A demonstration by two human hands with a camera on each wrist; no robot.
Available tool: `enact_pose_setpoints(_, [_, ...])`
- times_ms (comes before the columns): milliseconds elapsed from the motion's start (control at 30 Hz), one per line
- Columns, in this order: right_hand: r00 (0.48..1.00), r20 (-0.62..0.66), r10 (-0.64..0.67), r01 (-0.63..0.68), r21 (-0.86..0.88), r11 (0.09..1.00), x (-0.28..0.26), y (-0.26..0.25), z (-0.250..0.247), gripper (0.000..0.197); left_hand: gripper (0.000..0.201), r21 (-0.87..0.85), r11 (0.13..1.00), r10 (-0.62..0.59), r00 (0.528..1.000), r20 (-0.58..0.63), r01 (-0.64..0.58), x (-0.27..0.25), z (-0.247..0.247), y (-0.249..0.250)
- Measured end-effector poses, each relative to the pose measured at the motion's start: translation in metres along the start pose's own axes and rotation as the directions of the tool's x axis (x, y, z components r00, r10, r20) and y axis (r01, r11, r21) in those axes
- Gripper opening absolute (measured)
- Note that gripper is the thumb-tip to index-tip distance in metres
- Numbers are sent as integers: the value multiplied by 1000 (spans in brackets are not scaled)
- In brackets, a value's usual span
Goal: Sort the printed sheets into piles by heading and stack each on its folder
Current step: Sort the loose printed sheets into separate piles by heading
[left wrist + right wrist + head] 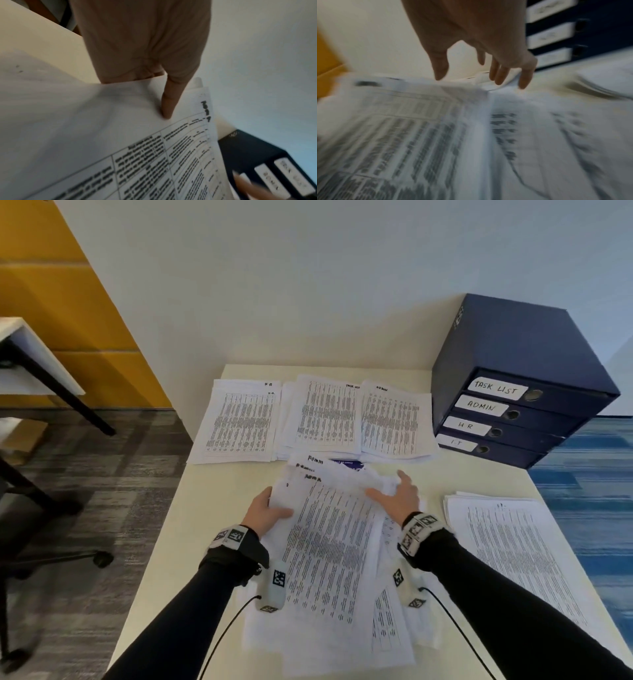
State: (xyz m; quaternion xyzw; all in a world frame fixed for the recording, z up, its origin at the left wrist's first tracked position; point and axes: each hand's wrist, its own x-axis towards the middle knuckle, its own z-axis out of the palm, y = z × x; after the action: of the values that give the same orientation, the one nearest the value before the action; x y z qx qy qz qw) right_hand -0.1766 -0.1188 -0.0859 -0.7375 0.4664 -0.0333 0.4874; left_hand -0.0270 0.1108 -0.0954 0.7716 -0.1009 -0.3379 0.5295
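From the head view, three sorted piles (pixel 318 419) lie at the tabletop's (pixel 178 542) twelve o'clock and another at three, while the left hand (pixel 265 513) pinches a fanned sheaf of sheets (pixel 329 542) at centre, so much remains. At the left wrist, the thumb presses thin, smooth, table-printed paper (pixel 154 155). At the right wrist, the right hand (pixel 481 44) hangs with loose fingers brushing curled sheet corners, holding nothing I can make out.

Matt white paper sheets (pixel 329 546) on a smooth, pale, matt table (pixel 205 525); far right, matt dark-blue card folders (pixel 520 392) with white paper labels (pixel 496 388).
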Motion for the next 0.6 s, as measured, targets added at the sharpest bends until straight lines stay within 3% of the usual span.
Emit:
enact_pose_setpoints(67, [989,129,75,-113,327,938,-6,10,-16,98,41,-125,992,31,999,31,-27,-3,-4,19])
enact_pose_setpoints(133, [954,289,74,-187,385,904,-13,9,-25,91,38,-198,979,59,996,66,-45,-4,-4,42])
enact_pose_setpoints(200, [944,331,13,-167,440,883,-18,-5,-33,74,38,-252,965,99,992,77,-77,-6,2,68])
enact_pose_setpoints(300, [965,236,-116,-68,650,757,-27,-38,-47,46,34,-272,940,209,978,-18,-206,-13,17,103])
enact_pose_setpoints(367, [984,115,-138,13,722,692,-38,-61,-60,53,39,-204,924,302,945,-124,-322,-21,26,118])
enact_pose_setpoints(467, [970,-2,-243,173,709,684,-34,-75,-61,51,70,-128,897,382,888,-254,-423,-37,41,130])
enact_pose_setpoints(567, [963,-88,-253,256,578,775,-34,-71,-45,103,67,-116,884,396,858,-326,-452,-44,51,120])
enact_pose_setpoints(600, [962,-113,-250,271,536,800,-35,-71,-42,109,63,-106,886,396,856,-331,-451,-46,53,115])
